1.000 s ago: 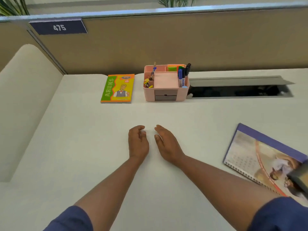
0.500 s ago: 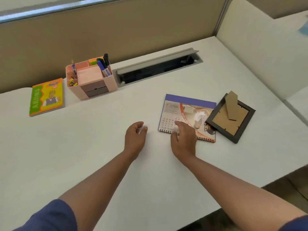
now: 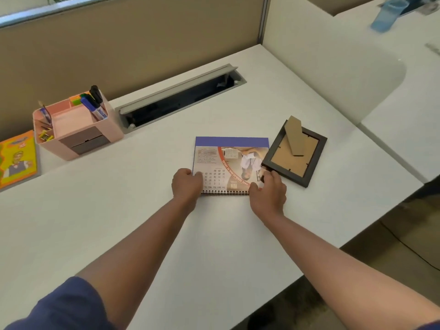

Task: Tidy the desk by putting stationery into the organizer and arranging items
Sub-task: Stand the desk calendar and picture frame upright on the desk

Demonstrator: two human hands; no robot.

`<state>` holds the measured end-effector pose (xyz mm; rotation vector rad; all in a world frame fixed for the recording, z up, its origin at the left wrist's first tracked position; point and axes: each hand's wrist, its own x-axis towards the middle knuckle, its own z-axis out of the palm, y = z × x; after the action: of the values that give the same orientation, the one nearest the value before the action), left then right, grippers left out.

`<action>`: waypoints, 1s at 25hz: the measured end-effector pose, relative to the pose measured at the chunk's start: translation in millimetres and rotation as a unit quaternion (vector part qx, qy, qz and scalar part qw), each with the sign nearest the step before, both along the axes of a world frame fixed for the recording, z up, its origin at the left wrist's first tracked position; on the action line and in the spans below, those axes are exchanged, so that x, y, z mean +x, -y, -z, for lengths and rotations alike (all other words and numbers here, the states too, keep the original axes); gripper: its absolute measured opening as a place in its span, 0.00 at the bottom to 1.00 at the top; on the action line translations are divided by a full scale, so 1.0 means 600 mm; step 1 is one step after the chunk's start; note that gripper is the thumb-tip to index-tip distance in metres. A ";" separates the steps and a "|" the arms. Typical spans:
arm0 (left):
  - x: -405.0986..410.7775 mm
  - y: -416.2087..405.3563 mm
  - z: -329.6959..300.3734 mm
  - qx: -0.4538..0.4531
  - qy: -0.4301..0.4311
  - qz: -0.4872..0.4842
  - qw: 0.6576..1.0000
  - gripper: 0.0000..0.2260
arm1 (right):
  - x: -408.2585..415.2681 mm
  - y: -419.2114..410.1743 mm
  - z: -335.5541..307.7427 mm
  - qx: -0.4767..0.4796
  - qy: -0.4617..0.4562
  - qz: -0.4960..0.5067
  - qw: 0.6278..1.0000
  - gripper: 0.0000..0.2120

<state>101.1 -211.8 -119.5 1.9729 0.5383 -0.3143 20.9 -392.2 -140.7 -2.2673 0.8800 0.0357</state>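
My left hand (image 3: 187, 185) and right hand (image 3: 267, 192) pinched the near spiral-bound corners of the calendar (image 3: 229, 163), which lay flat mid-desk with the picture frame (image 3: 295, 153) overlapping its far corner, so lifting evenly seemed wise to avoid dragging that frame.

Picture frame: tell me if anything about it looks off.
The frame lies face down on the desk, backing and stand up, askew, its corner overlapping the calendar that both hands grip.
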 end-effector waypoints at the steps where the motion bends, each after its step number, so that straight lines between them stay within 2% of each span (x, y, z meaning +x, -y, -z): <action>1: 0.007 -0.002 -0.002 -0.016 -0.018 -0.011 1.000 0.08 | 0.006 0.005 0.000 0.014 0.012 0.008 1.000 0.20; 4: 0.028 -0.023 -0.014 -0.016 -0.016 -0.030 0.999 0.11 | 0.018 0.010 -0.008 0.093 0.073 0.036 0.992 0.06; 9: 0.047 -0.073 -0.063 0.056 0.053 -0.018 0.997 0.06 | 0.039 -0.010 -0.035 0.273 0.072 0.062 0.957 0.10; 12: 0.059 -0.104 -0.092 0.073 0.054 -0.012 0.996 0.06 | 0.048 -0.029 -0.048 0.350 0.100 0.105 0.926 0.12; 15: 0.074 -0.130 -0.126 0.034 0.016 -0.031 0.999 0.07 | 0.056 -0.047 -0.071 0.388 0.152 0.141 0.898 0.09; 19: 0.085 -0.156 -0.190 -0.110 -0.035 -0.098 0.988 0.04 | 0.071 -0.062 -0.113 0.446 0.244 0.166 0.845 0.07; 22: 0.083 -0.173 -0.210 -0.173 -0.042 -0.115 0.977 0.04 | 0.084 -0.071 -0.130 0.449 0.286 0.137 0.835 0.11; 25: 0.086 -0.183 -0.212 -0.205 -0.067 -0.118 0.969 0.09 | 0.095 -0.085 -0.138 0.459 0.309 0.074 0.830 0.10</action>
<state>152.5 -102.0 7.7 1.4792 0.7242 -0.3776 77.8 -341.4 -57.9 -1.1715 0.5005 -0.2761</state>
